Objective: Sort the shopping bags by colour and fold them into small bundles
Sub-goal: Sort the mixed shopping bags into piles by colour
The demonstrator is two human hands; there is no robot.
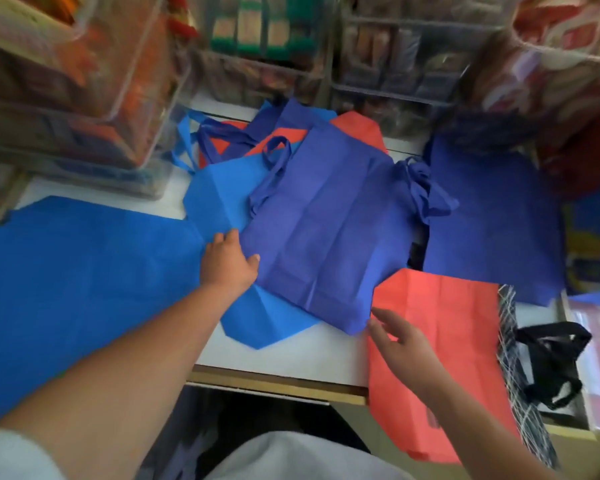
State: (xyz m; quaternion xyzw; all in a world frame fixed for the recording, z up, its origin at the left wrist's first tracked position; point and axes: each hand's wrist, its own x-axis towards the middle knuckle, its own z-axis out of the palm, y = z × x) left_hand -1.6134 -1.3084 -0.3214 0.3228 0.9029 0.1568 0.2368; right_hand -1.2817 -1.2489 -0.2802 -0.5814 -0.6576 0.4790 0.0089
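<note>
Indigo bag (326, 230): flat on the counter (284, 355); likely thin, limp, light cloth, so take it by the edges.
Left hand (229, 265): your thumb on its left edge; grip unclear.
Right hand (404, 339): grip wide, beside its near corner.

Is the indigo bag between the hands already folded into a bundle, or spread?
Spread: the indigo bag lies flat at full size, showing only crease lines, handles out.

Left sleeve (11, 455): short, white to pale grey, plain soft cloth, lower left corner of the frame.
Left forearm (146, 344) and left hand (227, 263): bare below the sleeve.
Right forearm (492, 427) and right hand (400, 344): bare, lower right of the frame.
Garment front (291, 459): pale grey-white cloth, plain, bottom centre.
</note>
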